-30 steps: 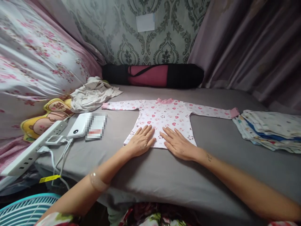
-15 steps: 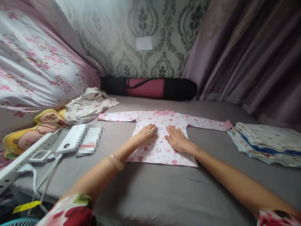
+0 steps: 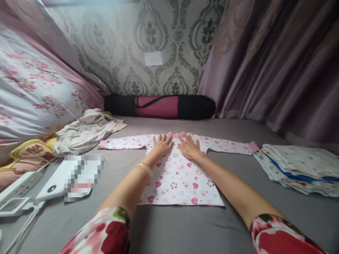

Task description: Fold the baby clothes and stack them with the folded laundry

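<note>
A small white long-sleeved shirt (image 3: 174,176) with pink hearts and flowers lies spread flat, its pink collar away from me and both sleeves stretched out sideways. My left hand (image 3: 162,145) rests flat on the upper left of its chest, just below the collar, fingers spread. On the upper right of the chest lies my right hand (image 3: 189,147), also flat with fingers apart. Neither hand grips the cloth. The right sleeve's pink cuff (image 3: 253,147) reaches the edge of a stack of folded clothes (image 3: 296,165).
Grey bedding (image 3: 111,218) lies under everything. At left are a crumpled pale garment (image 3: 84,132), a yellow cushion (image 3: 29,155), a power strip (image 3: 22,187) with cables and a white device (image 3: 53,185). A black and pink rolled bag (image 3: 159,106) lies along the wall.
Both my hands have slid forward over the shirt, from its middle up to just below the collar, staying flat. The camera view has shifted slightly.
</note>
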Action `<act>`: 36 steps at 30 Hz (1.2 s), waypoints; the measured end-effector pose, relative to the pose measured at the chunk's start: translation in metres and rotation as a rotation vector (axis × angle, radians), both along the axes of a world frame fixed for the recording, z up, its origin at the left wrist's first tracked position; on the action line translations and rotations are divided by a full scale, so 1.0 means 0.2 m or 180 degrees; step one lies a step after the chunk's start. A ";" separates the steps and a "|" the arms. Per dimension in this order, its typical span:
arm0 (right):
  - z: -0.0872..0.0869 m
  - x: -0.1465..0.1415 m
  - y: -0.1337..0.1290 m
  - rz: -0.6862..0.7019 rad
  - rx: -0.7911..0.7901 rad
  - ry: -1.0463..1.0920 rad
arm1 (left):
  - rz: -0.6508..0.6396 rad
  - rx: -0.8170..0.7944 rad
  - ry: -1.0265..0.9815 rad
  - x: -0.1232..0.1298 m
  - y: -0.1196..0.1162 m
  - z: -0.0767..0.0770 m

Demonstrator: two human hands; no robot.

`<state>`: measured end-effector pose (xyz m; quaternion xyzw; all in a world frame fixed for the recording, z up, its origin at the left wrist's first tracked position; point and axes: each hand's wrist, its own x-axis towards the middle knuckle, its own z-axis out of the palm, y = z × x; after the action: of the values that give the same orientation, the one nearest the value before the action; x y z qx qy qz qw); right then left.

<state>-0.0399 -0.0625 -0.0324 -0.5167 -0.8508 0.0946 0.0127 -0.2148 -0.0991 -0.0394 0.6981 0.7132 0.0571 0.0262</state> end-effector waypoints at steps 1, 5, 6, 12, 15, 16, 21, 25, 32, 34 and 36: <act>0.00 -0.01 0.01 -0.0030 0.0037 -0.0017 | 0.0052 0.0053 0.0041 0.01 0.01 0.00; 0.01 -0.05 0.03 -0.0114 0.0420 -0.0053 | 0.0235 0.0178 0.0126 0.04 0.03 0.03; 0.01 -0.06 0.04 -0.0143 0.0540 -0.0039 | 0.0280 0.0197 0.0137 0.05 0.04 0.04; 0.00 -0.13 0.08 -0.0464 0.0893 0.0051 | 0.0468 0.0404 0.0203 0.04 0.09 0.04; -0.03 -0.14 0.10 -0.0582 0.0949 0.0119 | 0.0588 0.0487 0.0178 0.03 0.12 0.01; -0.04 -0.14 0.10 -0.0605 0.0968 0.0157 | 0.0644 0.0502 0.0162 0.03 0.12 0.00; -0.05 -0.11 0.09 -0.0639 0.0990 0.0306 | 0.0730 0.0544 0.0085 0.03 0.11 -0.02; -0.02 -0.06 0.08 -0.0453 0.0762 0.0310 | 0.0665 0.0660 0.0036 0.02 0.08 -0.01; -0.02 0.06 0.05 0.0117 0.0571 0.0236 | -0.0189 0.0392 0.0279 -0.10 0.03 0.01; -0.03 0.07 0.05 0.0067 0.0614 0.0226 | -0.0477 0.0345 0.0257 -0.15 0.02 0.01; -0.04 0.07 0.05 0.0022 0.0559 0.0175 | -0.0630 0.0342 0.0191 -0.19 0.01 0.01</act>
<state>-0.0263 -0.0522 -0.0411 -0.5079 -0.8569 0.0338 0.0810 -0.2531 -0.0979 -0.0381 0.7669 0.6371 0.0716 -0.0271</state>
